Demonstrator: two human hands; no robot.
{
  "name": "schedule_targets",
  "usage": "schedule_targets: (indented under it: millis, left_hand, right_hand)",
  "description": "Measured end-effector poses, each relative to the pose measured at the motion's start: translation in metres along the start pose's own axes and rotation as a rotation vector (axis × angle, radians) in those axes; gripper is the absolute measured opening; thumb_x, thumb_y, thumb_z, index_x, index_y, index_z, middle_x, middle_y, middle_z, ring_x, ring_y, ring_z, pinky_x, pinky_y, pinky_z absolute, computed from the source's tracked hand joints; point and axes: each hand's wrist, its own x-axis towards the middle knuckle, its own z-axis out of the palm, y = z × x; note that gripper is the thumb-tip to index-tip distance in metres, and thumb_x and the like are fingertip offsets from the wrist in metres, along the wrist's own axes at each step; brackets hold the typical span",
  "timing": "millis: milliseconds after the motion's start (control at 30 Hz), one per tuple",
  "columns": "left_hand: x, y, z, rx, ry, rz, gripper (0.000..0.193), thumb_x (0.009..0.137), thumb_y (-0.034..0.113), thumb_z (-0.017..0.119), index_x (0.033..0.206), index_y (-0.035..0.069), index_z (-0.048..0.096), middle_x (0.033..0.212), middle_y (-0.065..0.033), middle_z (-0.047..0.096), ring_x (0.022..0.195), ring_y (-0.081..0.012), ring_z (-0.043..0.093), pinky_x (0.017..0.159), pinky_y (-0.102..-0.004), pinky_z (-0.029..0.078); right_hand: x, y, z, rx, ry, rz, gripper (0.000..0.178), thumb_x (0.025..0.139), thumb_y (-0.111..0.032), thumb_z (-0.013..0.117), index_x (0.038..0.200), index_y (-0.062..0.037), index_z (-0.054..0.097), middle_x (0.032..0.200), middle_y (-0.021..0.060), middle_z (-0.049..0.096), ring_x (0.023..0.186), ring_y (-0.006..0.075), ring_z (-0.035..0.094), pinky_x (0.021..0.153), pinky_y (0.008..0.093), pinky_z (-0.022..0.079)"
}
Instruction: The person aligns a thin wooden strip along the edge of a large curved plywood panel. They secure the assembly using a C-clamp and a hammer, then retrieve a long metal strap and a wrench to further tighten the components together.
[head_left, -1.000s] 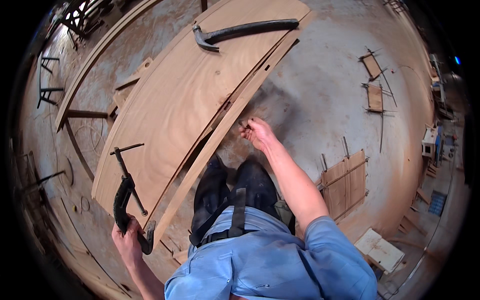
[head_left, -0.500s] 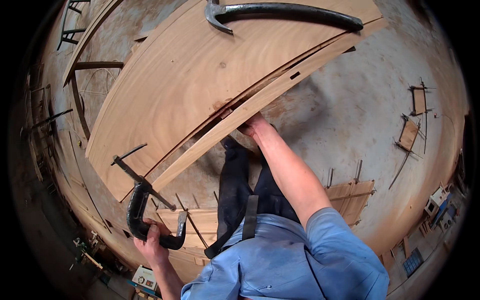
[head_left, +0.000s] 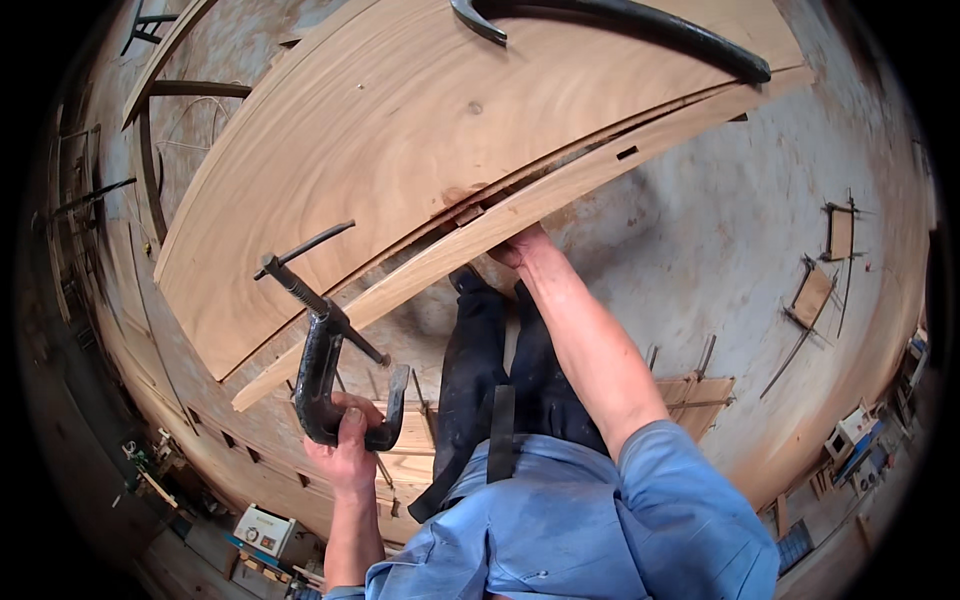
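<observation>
My left hand [head_left: 348, 450] grips a black G-clamp [head_left: 318, 375] by the lower part of its frame, its screw and sliding bar pointing up. The clamp is raised in front of the left part of a long pale wooden rail [head_left: 400, 280]. This rail runs along the near edge of a broad wooden panel [head_left: 330, 150], with a narrow dark gap between them. My right hand [head_left: 522, 247] reaches under the rail near its middle and is closed on it; most fingers are hidden beneath. A black-handled claw hammer [head_left: 640, 32] lies on the panel's far side.
A curved wooden frame [head_left: 165, 60] stands at the far left. Clamped small panels [head_left: 812, 295] lie on the stained floor [head_left: 700, 260] at right. Near my legs are more clamped boards [head_left: 700, 400]. A white machine box [head_left: 265, 532] sits at the lower left.
My left hand has brought the G-clamp rightward and slightly upward. The view has shifted a little, so the hammer and rail appear farther right. My right hand stays under the rail.
</observation>
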Motion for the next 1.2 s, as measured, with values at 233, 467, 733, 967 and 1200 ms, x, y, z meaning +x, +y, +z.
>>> schedule_targets:
  millis: [233, 467, 733, 967, 1200]
  left_hand:
    - [0.006, -0.046, 0.056, -0.226, -0.097, 0.158, 0.022, 0.091, 0.014, 0.065, 0.105, 0.004, 0.052, 0.077, -0.0105, 0.054, 0.068, -0.0203, 0.051, 0.065, -0.037, 0.047]
    - [0.015, -0.073, 0.106, -0.281, -0.126, 0.343, 0.028, 0.093, 0.027, 0.064, 0.095, 0.006, 0.047, 0.076, -0.0095, 0.05, 0.072, -0.0217, 0.049, 0.069, -0.0398, 0.047]
    - [0.037, -0.09, 0.138, -0.346, -0.125, 0.557, 0.031, 0.092, 0.032, 0.065, 0.097, 0.008, 0.047, 0.075, -0.0082, 0.052, 0.07, -0.0216, 0.05, 0.063, -0.0397, 0.049]
    - [0.053, -0.091, 0.153, -0.32, -0.11, 0.664, 0.032, 0.093, 0.034, 0.063, 0.097, 0.008, 0.046, 0.077, -0.008, 0.052, 0.071, -0.0211, 0.051, 0.064, -0.0393, 0.05]
    - [0.071, -0.09, 0.166, -0.323, -0.08, 0.721, 0.032, 0.094, 0.033, 0.063, 0.1, 0.008, 0.044, 0.075, -0.0094, 0.052, 0.071, -0.0213, 0.05, 0.064, -0.0397, 0.05]
  right_hand:
    - [0.017, -0.008, -0.024, -0.07, -0.057, 0.103, 0.032, 0.098, -0.029, 0.052, 0.112, -0.0013, 0.057, 0.118, 0.019, 0.062, 0.106, 0.0295, 0.063, 0.093, 0.0415, 0.054]
    - [0.007, -0.018, -0.009, -0.05, -0.064, 0.066, 0.021, 0.093, -0.023, 0.063, 0.105, -0.0064, 0.063, 0.101, 0.0057, 0.065, 0.09, 0.0156, 0.065, 0.072, 0.0291, 0.057]
    - [0.006, -0.026, -0.016, -0.156, -0.12, 0.129, 0.047, 0.096, -0.036, 0.052, 0.122, 0.0037, 0.053, 0.122, 0.0167, 0.059, 0.109, 0.0267, 0.06, 0.094, 0.0383, 0.051]
    - [0.011, -0.029, -0.025, -0.15, -0.281, 0.188, 0.062, 0.095, -0.041, 0.051, 0.135, 0.0072, 0.045, 0.136, 0.0211, 0.052, 0.12, 0.0292, 0.056, 0.102, 0.0387, 0.047]
    - [0.015, -0.03, -0.028, -0.184, -0.465, 0.183, 0.065, 0.096, -0.046, 0.047, 0.134, 0.0063, 0.046, 0.131, 0.0183, 0.054, 0.12, 0.0265, 0.054, 0.105, 0.0374, 0.044]
